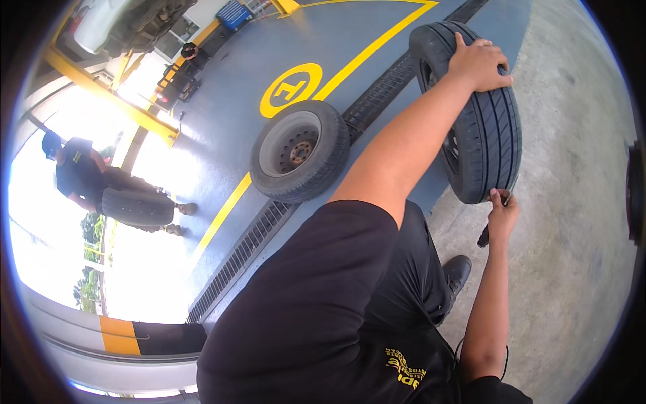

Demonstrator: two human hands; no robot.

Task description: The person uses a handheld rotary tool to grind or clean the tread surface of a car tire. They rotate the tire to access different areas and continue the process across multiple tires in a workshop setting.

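Note:
A black tyre on a wheel [498, 145] stands upright in front of me, its grooved tread turned toward the right. My left hand [479, 65] lies over the top of the tread with its fingers spread. At the lower edge of the tyre, my right hand [503, 214] is closed on a slim tool with a black handle [483, 237]; its kind is hard to make out, and its tip is against or close to the tread. Left of my left arm, a second wheel [330, 158] with a rusty steel rim lies on the floor, rim facing up.
A drain grate [245, 252] crosses the blue floor beneath the second wheel. At the left, a person [84, 172] bends by another tyre [138, 207]. A second person [190, 52] is farther back, near a yellow lift [111, 94] under a raised car [138, 23].

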